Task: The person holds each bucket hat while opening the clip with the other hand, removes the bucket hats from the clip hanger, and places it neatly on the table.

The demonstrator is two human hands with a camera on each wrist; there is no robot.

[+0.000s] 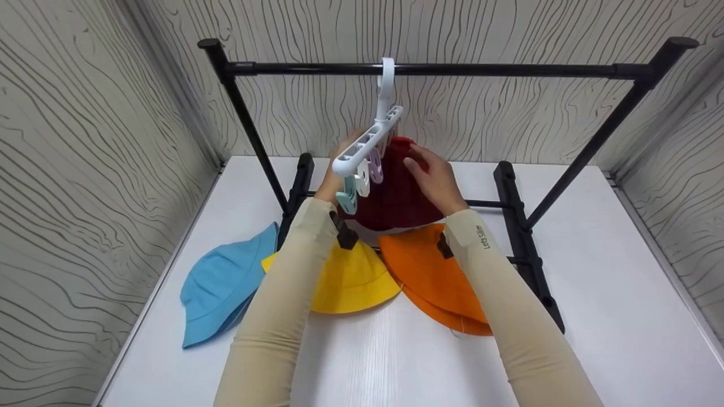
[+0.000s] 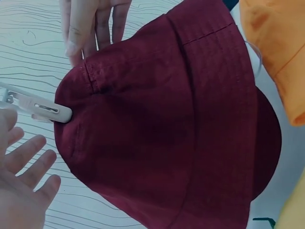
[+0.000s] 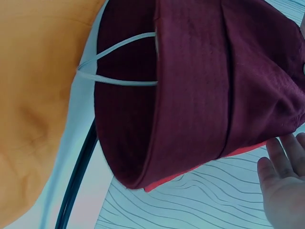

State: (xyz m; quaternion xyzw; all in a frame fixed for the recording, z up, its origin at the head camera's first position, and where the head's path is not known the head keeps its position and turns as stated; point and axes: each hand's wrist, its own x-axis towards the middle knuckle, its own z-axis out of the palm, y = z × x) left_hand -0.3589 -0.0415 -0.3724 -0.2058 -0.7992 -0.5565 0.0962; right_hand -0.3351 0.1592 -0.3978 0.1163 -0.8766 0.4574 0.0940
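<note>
A dark red bucket hat (image 1: 390, 198) hangs below the white clip hanger (image 1: 362, 150), its brim facing down. In the left wrist view, a pale clip (image 2: 52, 110) bites the top of its crown. My left hand (image 1: 332, 175) is partly hidden behind the hanger in the head view; its fingers spread loosely beside the crown, with the thumb near the clip's tail. My right hand (image 1: 434, 178) is at the other side of the crown, its loosely extended fingertips right at the fabric. A thin white cord (image 3: 119, 82) loops out from the brim.
The hanger hooks over a black rack's top bar (image 1: 498, 70). On the white table lie a blue hat (image 1: 226, 277), a yellow hat (image 1: 350, 280) and an orange hat (image 1: 432, 277). Mint, white and lilac clips dangle from the hanger's near end. A patterned wall stands behind the rack.
</note>
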